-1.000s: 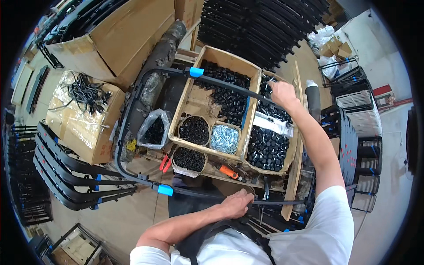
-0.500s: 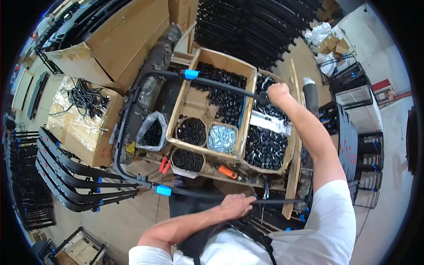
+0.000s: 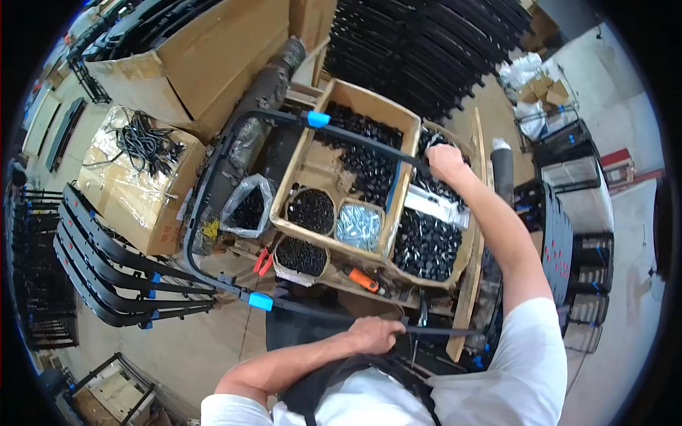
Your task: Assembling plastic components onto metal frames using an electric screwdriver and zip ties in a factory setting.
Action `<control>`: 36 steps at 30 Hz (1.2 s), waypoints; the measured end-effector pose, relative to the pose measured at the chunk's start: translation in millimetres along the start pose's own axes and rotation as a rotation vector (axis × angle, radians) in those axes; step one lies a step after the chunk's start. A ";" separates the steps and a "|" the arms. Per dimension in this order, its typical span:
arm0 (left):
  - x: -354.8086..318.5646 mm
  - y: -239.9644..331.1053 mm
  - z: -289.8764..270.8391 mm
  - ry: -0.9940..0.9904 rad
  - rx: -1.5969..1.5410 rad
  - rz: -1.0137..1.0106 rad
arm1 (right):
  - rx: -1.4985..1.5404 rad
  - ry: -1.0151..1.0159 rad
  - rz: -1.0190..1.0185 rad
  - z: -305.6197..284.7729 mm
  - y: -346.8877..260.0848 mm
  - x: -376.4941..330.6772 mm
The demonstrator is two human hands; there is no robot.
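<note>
A black U-shaped tubular frame (image 3: 197,213) with rounded corners lies across the work stand, a blue wrap (image 3: 260,302) on its near rail and another blue wrap (image 3: 317,119) on its far rail. My left hand (image 3: 375,334) is closed on the near rail, close to my body. My right hand (image 3: 446,162), arm stretched out, is closed at the end of the far rail; its fingers hide whether a small part is there too. Under that hand is a carton (image 3: 462,270) of small black plastic caps. Left of it stands a divided cardboard box (image 3: 302,160) of black pieces.
A round tub of silver screws (image 3: 359,224) and a tub of black screws (image 3: 301,257) sit nearby. Red-handled pliers (image 3: 263,263) and an orange tool (image 3: 364,279) lie at the near edge. Curved black frames (image 3: 106,263) are stacked left; a wooden plank (image 3: 469,305) stands right.
The whole view has shifted slightly, the boxes turning a little. Both hands keep hold of the frame in nearly the same places, and its near rail slopes a little more down to the right.
</note>
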State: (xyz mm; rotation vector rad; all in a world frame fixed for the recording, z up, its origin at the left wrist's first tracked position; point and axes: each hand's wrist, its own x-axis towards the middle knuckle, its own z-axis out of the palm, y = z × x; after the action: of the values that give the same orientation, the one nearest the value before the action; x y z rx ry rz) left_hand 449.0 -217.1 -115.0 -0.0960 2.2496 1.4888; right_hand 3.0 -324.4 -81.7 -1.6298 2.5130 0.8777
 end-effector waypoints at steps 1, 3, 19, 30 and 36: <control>5.6 -2.2 -9.3 0.032 -0.017 0.014 | -0.111 -0.144 0.025 -5.8 3.6 11.1; 2.9 2.5 -1.6 0.049 0.026 0.021 | -0.050 -0.148 0.093 -2.6 5.2 2.8; -1.8 -4.1 23.0 0.380 0.251 0.283 | 0.377 0.307 0.045 51.6 -22.2 5.1; -243.7 -155.9 -261.1 1.662 -0.097 -0.502 | 0.716 0.123 -0.448 -43.9 -156.1 -249.7; -309.1 -269.0 -460.2 1.775 -0.207 -0.849 | 0.730 -0.105 -0.161 -36.7 -212.5 -387.7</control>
State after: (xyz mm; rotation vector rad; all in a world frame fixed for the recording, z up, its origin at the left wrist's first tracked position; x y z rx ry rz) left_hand 659.3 -794.9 -75.1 -2.8806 2.1680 1.0292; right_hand 369.3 -80.7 -24.6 -1.4382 2.1870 0.0019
